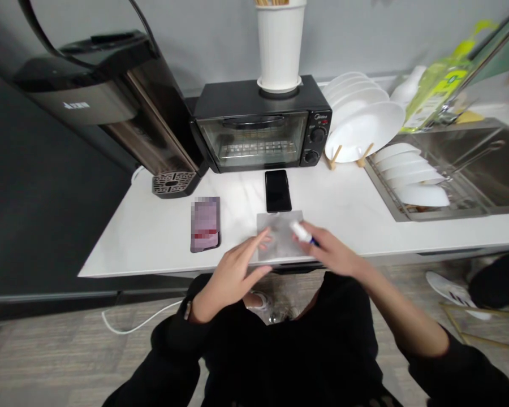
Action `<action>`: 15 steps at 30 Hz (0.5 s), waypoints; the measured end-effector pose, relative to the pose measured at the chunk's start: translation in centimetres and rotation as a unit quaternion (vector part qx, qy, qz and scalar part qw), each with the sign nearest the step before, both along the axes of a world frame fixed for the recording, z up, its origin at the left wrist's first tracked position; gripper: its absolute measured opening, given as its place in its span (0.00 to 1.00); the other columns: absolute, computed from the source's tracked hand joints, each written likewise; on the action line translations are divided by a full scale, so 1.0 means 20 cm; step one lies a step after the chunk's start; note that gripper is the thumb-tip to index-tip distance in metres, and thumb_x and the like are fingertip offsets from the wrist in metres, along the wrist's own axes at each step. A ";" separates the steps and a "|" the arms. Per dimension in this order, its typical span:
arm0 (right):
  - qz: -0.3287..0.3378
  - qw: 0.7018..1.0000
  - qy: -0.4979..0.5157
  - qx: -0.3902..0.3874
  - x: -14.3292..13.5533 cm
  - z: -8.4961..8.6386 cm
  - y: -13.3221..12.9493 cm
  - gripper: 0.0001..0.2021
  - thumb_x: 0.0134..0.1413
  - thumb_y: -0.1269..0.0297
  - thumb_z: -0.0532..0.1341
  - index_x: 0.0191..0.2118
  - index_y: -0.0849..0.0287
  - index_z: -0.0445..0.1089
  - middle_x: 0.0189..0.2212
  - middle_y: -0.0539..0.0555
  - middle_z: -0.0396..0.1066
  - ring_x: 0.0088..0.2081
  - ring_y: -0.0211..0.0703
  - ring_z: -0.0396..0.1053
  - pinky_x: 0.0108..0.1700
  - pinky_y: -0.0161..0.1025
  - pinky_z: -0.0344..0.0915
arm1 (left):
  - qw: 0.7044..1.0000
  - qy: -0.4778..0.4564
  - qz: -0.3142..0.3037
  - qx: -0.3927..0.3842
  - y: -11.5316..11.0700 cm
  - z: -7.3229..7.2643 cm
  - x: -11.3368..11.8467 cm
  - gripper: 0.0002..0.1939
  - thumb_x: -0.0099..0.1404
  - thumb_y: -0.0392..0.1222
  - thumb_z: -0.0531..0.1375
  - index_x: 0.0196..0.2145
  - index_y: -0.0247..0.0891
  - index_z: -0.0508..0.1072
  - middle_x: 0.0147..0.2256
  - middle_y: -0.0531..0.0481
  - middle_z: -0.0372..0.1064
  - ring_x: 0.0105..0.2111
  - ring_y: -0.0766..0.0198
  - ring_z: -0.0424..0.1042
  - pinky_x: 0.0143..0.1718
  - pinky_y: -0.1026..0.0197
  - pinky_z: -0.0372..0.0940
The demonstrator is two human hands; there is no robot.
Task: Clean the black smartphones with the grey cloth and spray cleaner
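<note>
A blurred white-and-blue tube (302,232) sits in the right hand (331,249), over the right side of a grey sheet (282,232); the left hand (233,272), thumb spread wide, seems to hold nothing. Lying by the surface's (152,237) near edge, the sheet could slip off if dragged. The tube's long axis slants, white end pointing far-left.

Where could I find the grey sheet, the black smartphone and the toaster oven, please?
Grey sheet (282,239), head view: its middle.
Black smartphone (277,191), head view: its screen.
Toaster oven (259,137), head view: its glass door.
</note>
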State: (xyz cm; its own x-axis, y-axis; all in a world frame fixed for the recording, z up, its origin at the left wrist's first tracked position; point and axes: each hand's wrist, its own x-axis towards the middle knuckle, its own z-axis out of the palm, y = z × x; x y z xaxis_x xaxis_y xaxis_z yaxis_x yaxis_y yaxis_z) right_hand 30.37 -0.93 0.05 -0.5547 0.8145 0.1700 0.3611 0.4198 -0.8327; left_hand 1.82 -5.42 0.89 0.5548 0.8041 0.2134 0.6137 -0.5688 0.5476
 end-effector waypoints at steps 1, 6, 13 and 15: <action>0.048 0.998 -0.024 -0.020 -0.02 0.00 -0.12 0.07 0.71 0.60 0.57 0.47 0.55 0.70 0.37 0.51 0.74 0.37 0.44 0.72 0.43 0.42 0.69 | 1.000 -0.003 -0.011 -0.006 -0.04 0.02 0.05 0.31 0.80 0.58 0.53 0.72 0.42 0.56 0.57 0.43 0.77 0.53 0.56 0.80 0.54 0.54 0.73; 0.075 0.991 -0.107 -0.019 -0.04 -0.03 -0.48 0.07 0.70 0.65 0.59 0.50 0.55 0.69 0.43 0.54 0.78 0.41 0.47 0.76 0.43 0.41 0.67 | 0.979 0.144 -0.113 0.095 -0.13 0.01 0.26 0.19 0.79 0.57 0.55 0.39 0.40 0.72 0.31 0.52 0.77 0.30 0.57 0.79 0.27 0.59 0.63; 0.073 0.973 -0.207 0.076 -0.03 -0.06 -0.65 0.07 0.73 0.59 0.58 0.42 0.55 0.68 0.36 0.52 0.78 0.32 0.45 0.76 0.31 0.40 0.61 | 0.964 0.111 -0.155 0.186 -0.25 -0.11 0.32 0.29 0.81 0.58 0.48 0.26 0.40 0.69 0.22 0.53 0.70 0.20 0.63 0.70 0.22 0.56 0.52; 0.079 0.971 -0.208 0.092 0.03 -0.06 -0.68 0.07 0.73 0.60 0.57 0.41 0.54 0.68 0.34 0.52 0.77 0.30 0.45 0.75 0.29 0.40 0.60 | 0.963 0.100 -0.156 0.198 -0.29 -0.09 0.25 0.29 0.82 0.55 0.48 0.25 0.40 0.69 0.21 0.53 0.69 0.20 0.64 0.68 0.23 0.56 0.52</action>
State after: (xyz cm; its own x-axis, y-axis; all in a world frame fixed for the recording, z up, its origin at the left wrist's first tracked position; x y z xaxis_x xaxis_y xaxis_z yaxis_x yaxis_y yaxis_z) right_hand 30.98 -14.52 -1.10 -0.7216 0.6911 0.0401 0.5691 0.6252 -0.5341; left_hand 6.88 -11.14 -0.89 0.8181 0.4689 0.3328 0.4491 -0.8825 0.1395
